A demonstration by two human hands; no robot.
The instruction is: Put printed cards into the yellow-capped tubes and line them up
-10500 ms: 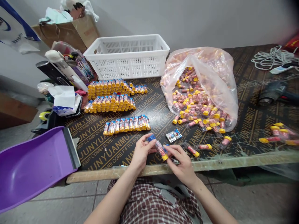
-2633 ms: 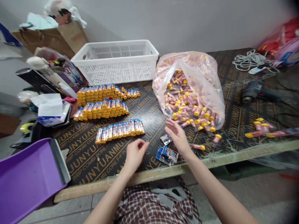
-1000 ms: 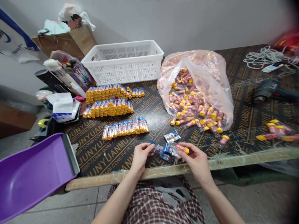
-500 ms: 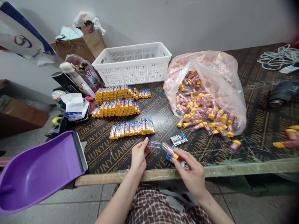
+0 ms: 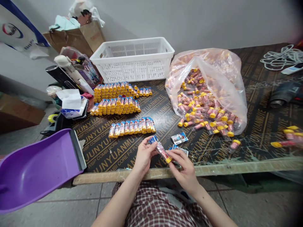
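My left hand pinches a blue printed label sleeve between thumb and fingers. Against the sleeve's near end lies a small clear tube with pink contents and a yellow cap. My right hand grips this tube near its cap. How far the tube sits inside the sleeve cannot be made out. Flat blue-and-white label sleeves lie just beyond my right hand, some partly covered by it. A row of labelled tubes lies beyond my left hand.
Stacked labelled tubes lie behind that row, before a white plastic basket. To the right, a translucent bag spills unlabelled tubes. A purple dustpan is at the left. A heat gun and coiled cable lie far right.
My hands have come together. The tube in my right hand has moved left to meet the sleeve in my left hand, whose blue printed side now shows. The view has shifted slightly.
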